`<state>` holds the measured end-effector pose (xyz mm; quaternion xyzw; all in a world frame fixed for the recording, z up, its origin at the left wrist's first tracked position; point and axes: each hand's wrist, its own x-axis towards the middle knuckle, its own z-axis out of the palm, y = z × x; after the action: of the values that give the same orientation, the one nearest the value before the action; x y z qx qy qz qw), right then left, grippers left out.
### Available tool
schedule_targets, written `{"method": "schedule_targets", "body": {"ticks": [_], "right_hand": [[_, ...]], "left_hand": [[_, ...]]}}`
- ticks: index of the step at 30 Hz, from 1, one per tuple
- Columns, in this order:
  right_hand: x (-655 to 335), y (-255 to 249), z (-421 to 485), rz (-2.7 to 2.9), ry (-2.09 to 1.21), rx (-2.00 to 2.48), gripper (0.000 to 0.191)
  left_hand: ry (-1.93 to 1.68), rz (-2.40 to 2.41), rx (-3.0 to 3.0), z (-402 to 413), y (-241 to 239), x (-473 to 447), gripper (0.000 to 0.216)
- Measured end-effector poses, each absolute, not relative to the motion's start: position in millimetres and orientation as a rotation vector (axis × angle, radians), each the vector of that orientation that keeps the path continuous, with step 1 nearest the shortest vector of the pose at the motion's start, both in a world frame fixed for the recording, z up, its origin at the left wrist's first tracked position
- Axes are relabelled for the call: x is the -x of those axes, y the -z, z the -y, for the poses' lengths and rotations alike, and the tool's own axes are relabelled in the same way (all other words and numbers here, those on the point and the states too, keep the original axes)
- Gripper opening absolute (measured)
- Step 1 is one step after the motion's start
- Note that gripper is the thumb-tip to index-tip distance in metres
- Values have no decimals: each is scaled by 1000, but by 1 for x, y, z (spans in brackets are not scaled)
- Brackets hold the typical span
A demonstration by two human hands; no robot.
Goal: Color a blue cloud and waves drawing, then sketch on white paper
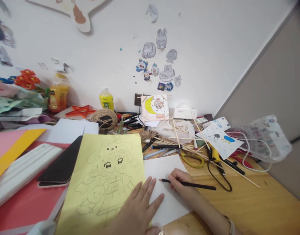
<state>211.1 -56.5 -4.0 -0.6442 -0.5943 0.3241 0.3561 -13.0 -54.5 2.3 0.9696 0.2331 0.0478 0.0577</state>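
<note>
My right hand [180,181] grips a black pencil [201,186], its sharpened tip pointing left just over a white sheet of paper [168,163]. No marks show on the visible part of that sheet. Fingers spread, my left hand [140,205] lies flat across the edge where the white sheet meets a yellow sheet [91,176]. The yellow sheet carries a pencil drawing of a big-eyed girl in a hat and dress, partly covered by my left hand and forearm.
Left of the yellow sheet lie a black tablet-like slab [62,163] and a long white case [25,173]. Behind the papers are scissors [192,160], a black marker [166,147], thin wooden sticks, a twine roll [104,118] and bottles [106,99]. A yellow-handled tool [215,156] sits at right.
</note>
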Motion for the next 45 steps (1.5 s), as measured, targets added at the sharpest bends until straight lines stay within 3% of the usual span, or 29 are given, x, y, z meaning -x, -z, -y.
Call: {"method": "schedule_targets", "body": {"ticks": [16, 28, 45], "right_hand": [[-214, 7, 58, 1513, -885, 1577, 35], [-211, -4, 59, 1469, -948, 1531, 40], [-213, -3, 57, 1404, -1016, 1485, 35]], "left_hand": [[-241, -708, -2901, 57, 2, 16, 72], [11, -720, -2766, 57, -26, 12, 76], [-119, -718, -2832, 58, -14, 14, 73]]}}
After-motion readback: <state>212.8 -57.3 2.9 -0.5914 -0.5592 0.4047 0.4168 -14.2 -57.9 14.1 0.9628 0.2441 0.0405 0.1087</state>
